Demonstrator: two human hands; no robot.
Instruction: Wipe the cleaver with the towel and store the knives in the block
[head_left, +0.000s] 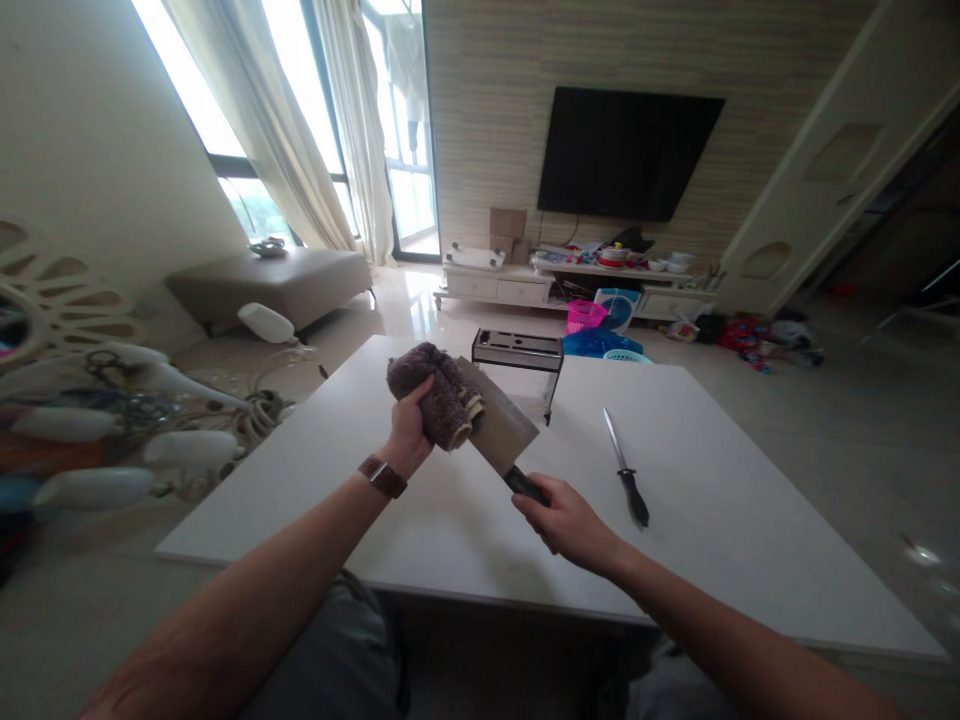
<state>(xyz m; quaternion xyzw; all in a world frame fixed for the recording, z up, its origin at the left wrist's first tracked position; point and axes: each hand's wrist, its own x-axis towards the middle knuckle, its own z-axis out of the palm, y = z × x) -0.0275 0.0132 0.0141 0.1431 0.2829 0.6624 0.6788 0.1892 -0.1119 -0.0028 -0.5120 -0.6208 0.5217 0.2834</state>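
My left hand point(411, 425) is closed around a folded grey-brown towel point(435, 393), which lies against the far end of a cleaver point(501, 418). The cleaver's wide blade is raised above the white table point(360, 500) and slants down toward me on the right. Its black handle is gripped in my right hand point(559, 515). To the right of that hand, a honing steel point(628, 480) with a black handle lies on the tabletop. Behind the blade stands a knife block point(517, 347) with a slotted dark top and a see-through body.
Beyond the table's far edge are a pink basket point(585, 316) and a blue plastic bag point(600, 343). On the left floor lies a tangle of white lamp parts point(187, 450). A low cabinet point(495, 288) and a grey bench point(277, 285) stand farther back.
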